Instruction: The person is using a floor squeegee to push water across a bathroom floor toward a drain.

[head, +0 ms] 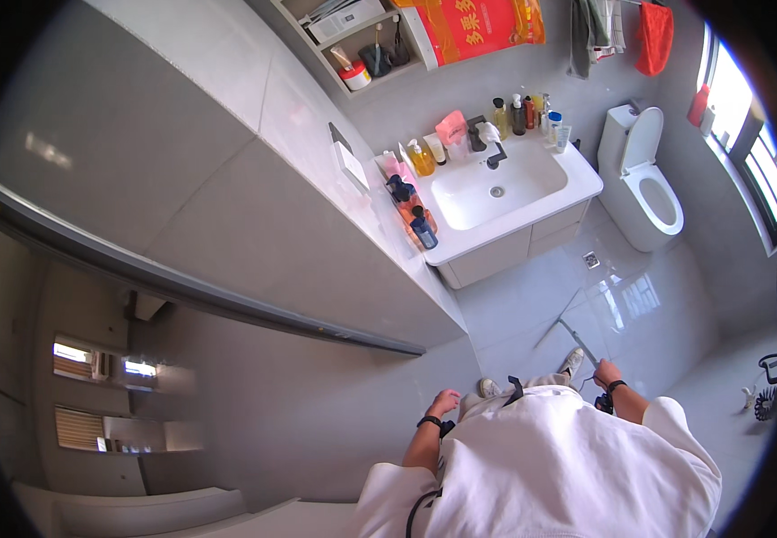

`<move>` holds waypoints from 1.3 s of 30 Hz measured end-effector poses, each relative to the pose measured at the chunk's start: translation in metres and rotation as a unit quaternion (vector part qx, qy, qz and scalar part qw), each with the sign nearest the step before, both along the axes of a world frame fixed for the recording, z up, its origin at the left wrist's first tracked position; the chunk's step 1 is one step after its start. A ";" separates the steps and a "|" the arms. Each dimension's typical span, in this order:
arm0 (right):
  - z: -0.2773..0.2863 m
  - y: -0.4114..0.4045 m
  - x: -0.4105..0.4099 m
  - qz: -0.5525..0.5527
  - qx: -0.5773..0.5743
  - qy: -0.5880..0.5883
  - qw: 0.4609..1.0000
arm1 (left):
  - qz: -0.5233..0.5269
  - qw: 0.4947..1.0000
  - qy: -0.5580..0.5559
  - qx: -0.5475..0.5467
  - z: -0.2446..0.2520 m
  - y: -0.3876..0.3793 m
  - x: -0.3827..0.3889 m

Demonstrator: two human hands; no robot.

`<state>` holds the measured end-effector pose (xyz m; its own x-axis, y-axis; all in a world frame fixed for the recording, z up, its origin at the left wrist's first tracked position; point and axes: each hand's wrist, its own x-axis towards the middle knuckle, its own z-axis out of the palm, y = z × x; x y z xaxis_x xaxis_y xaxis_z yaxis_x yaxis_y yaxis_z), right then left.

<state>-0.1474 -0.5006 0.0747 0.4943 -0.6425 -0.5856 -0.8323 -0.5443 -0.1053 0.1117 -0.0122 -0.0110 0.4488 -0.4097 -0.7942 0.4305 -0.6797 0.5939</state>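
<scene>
My right hand (607, 372) is closed around the handle of what looks like a floor squeegee (578, 340). Its thin T-shaped head rests on the glossy tiles (516, 309), forward of my shoes. My left hand (445, 403) hangs beside my body with loosely bent fingers and nothing visible in it. Black bands circle both wrists. Ahead of me stands a vanity with a white washbasin (529, 188) and a black faucet (496, 159). The white toilet (657, 202), its lid raised, is to the basin's right.
A square floor drain (591, 260) lies between vanity and toilet. Several bottles (518, 116) line the counter's back, with more at its left end (423, 228). A tiled wall (294, 235) runs along my left. At right are a window (741, 87) and a coiled black hose (767, 403).
</scene>
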 end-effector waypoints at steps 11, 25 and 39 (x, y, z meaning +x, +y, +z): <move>0.008 0.010 0.035 0.048 -0.045 -0.023 0.998 | 0.052 0.996 0.078 -0.003 -0.014 0.064 -0.040; -0.013 0.021 0.034 0.102 0.033 0.034 0.994 | -0.041 0.990 -0.123 0.061 -0.011 0.059 -0.055; -0.027 0.016 0.043 0.072 0.031 -0.010 0.997 | -0.025 0.992 -0.115 0.037 -0.016 0.056 -0.083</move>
<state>-0.1044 -0.4851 0.0476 0.5900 -0.5271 -0.6116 -0.7439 -0.6493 -0.1581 0.0285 0.0436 -0.0265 0.6026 -0.3813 -0.7010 0.2529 -0.7419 0.6210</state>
